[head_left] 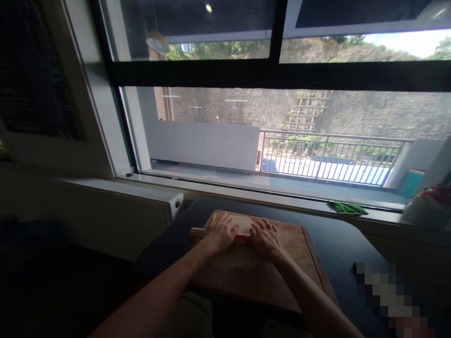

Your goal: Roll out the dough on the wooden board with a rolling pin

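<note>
A rolling pin [198, 232] with a red band lies crosswise on a pale sheet of dough [240, 259]. My left hand [221, 233] rests on top of the pin, left of the red band, its fingers stretched forward over it. On the right of the band, my right hand [266, 237] presses on the pin with spread fingers and covers its right end. Dough shows both beyond the pin and on my side of it. Beneath everything is a wooden board [292, 244].
The board sits on a dark table [331, 239] by a large window. A green cloth [348, 208] and a whitish container [428, 209] stand along the sill. Left of the table is a radiator [151, 211]. A pixelated object [387, 291] lies at the table's right.
</note>
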Tool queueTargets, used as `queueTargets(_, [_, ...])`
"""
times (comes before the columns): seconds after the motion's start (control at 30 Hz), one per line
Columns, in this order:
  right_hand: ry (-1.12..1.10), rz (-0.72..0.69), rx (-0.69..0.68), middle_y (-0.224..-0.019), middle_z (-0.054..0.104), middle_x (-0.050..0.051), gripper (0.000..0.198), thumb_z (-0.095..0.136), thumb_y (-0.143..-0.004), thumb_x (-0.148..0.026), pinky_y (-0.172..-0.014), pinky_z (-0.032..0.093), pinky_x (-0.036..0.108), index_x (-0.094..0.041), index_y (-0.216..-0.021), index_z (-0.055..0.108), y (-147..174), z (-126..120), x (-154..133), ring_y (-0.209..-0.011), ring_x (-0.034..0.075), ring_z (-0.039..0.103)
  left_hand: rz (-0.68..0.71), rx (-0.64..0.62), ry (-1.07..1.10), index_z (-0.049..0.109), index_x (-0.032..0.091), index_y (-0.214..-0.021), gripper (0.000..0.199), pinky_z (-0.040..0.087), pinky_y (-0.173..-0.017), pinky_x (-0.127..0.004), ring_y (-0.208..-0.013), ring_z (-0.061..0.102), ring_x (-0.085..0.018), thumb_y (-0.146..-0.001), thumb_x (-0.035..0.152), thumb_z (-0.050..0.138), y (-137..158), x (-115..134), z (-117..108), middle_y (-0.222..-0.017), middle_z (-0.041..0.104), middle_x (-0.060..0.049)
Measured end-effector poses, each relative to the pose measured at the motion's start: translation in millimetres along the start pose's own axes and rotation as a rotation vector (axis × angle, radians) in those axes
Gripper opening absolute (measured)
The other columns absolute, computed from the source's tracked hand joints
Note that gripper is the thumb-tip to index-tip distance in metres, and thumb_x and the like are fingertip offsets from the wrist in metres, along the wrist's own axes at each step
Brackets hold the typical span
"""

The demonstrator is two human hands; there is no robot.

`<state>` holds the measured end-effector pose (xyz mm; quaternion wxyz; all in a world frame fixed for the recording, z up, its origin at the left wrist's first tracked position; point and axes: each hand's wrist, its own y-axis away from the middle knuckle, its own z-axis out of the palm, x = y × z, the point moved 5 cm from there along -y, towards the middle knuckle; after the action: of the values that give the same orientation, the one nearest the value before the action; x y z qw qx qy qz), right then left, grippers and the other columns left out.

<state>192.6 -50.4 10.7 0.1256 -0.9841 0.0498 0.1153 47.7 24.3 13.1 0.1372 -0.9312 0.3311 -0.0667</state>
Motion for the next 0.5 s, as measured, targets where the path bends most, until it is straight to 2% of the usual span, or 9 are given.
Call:
queueTargets(0.1, [-0.014, 0.062, -0.060, -0.131, 0.051, 0.005, 0.046, 0.019, -0.095, -0.043, -0.100, 0.029, 0.043, -0.027, -0.121, 0.054, -35, 0, 11, -0.132, 0.024, 0.029, -0.061, -0.037, 0.004, 0.052, 0.018, -0.126, 0.049, 0.022, -0.107, -0.055, -0.132, 0.035, -0.028, -0.092, 0.043, 0.029, -34, -10, 6, -0.137, 0.049, -0.012])
queueTargets(0.2, [-0.009, 0.072, -0.062, -0.128, 0.052, 0.007, 0.045, 0.021, -0.095, -0.043, -0.097, 0.033, 0.044, -0.026, -0.118, 0.055, -48, 1, 15, -0.129, 0.026, 0.033, -0.072, -0.032, 0.014, 0.053, 0.017, -0.125, 0.049, 0.026, -0.103, -0.056, -0.130, 0.037, -0.031, -0.090, 0.044, 0.031, -42, -13, 6, -0.135, 0.050, -0.014])
queueTargets(0.3, [-0.009, 0.066, -0.029, -0.135, 0.046, 0.005, 0.046, 0.019, -0.095, -0.043, -0.102, 0.027, 0.043, -0.027, -0.123, 0.052, -32, 2, 12, -0.132, 0.024, 0.028, -0.039, 0.006, 0.021, 0.053, 0.017, -0.126, 0.051, 0.021, -0.107, -0.052, -0.131, 0.035, -0.029, -0.092, 0.046, 0.029, -22, -5, 2, -0.136, 0.049, -0.012])
queueTargets(0.4, [-0.008, 0.019, 0.034, -0.139, 0.044, 0.003, 0.046, 0.019, -0.096, -0.041, -0.107, 0.020, 0.040, -0.026, -0.124, 0.053, 7, 2, 4, -0.135, 0.022, 0.024, 0.014, 0.037, 0.033, 0.052, 0.018, -0.127, 0.050, 0.016, -0.112, -0.046, -0.134, 0.032, -0.025, -0.093, 0.045, 0.026, 16, 7, -5, -0.136, 0.050, -0.009])
queueTargets(0.5, [-0.008, -0.045, 0.038, -0.143, 0.041, 0.003, 0.048, 0.020, -0.095, -0.038, -0.110, 0.015, 0.037, -0.021, -0.131, 0.049, 48, 3, -3, -0.137, 0.020, 0.020, 0.093, 0.083, 0.065, 0.048, 0.017, -0.131, 0.050, 0.015, -0.112, -0.046, -0.134, 0.032, -0.024, -0.094, 0.041, 0.026, 54, 15, -12, -0.139, 0.047, -0.009])
